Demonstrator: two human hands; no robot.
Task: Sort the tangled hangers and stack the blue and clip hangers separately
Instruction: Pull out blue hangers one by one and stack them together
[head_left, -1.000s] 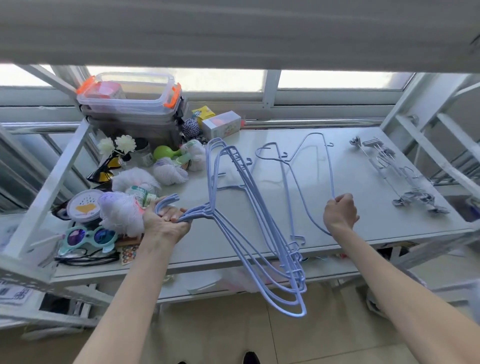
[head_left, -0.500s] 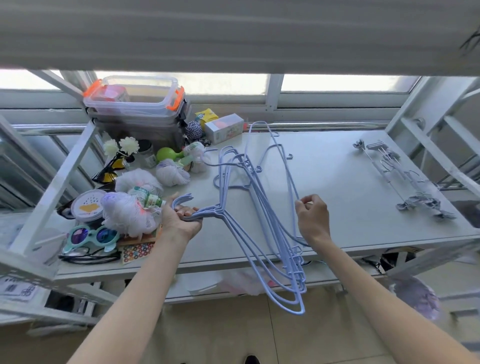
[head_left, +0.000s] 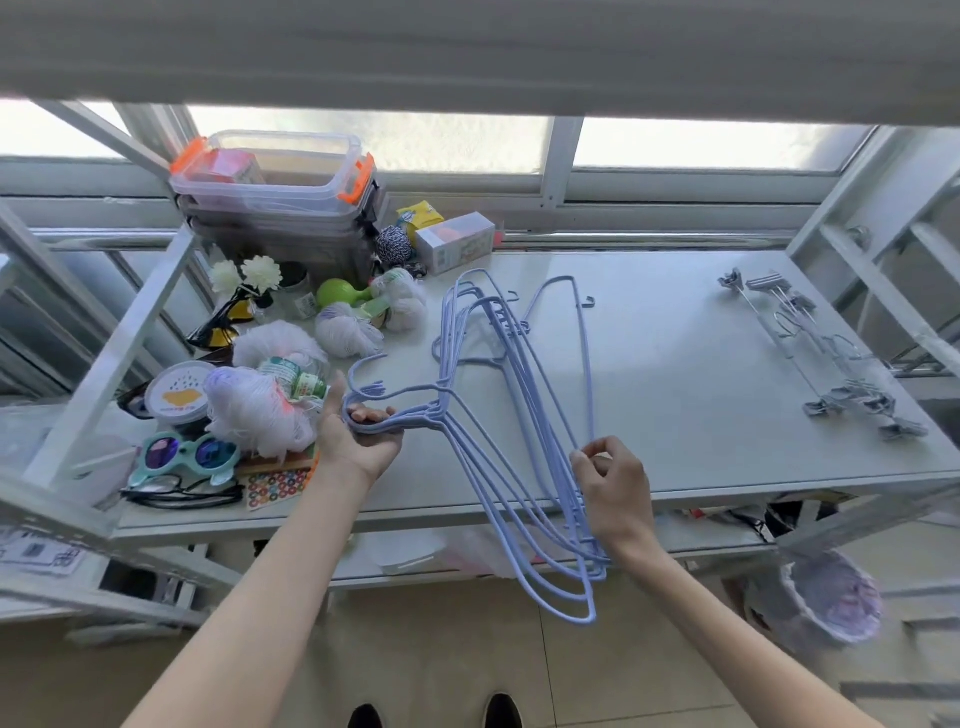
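Note:
My left hand (head_left: 358, 436) grips the hooks of a bunch of several blue hangers (head_left: 498, 431). The bunch slants from the table top down past the front edge toward the floor. Another blue hanger (head_left: 583, 364) stands against the right side of the bunch, and my right hand (head_left: 613, 483) pinches its lower wire between thumb and fingers. A pile of metal clip hangers (head_left: 831, 358) lies at the right end of the white table (head_left: 675, 374), apart from both hands.
Clutter fills the table's left end: mesh bath sponges (head_left: 260, 410), sunglasses (head_left: 187, 457), a round tub (head_left: 174, 397), stacked clear boxes with orange latches (head_left: 275, 192), a small carton (head_left: 454, 249). Metal rack posts flank both sides. A lined bin (head_left: 826, 597) stands on the floor, right.
My right hand has carried the loose blue hanger leftward from the table's middle up against the bunch. My left hand has kept hold of the hooks.

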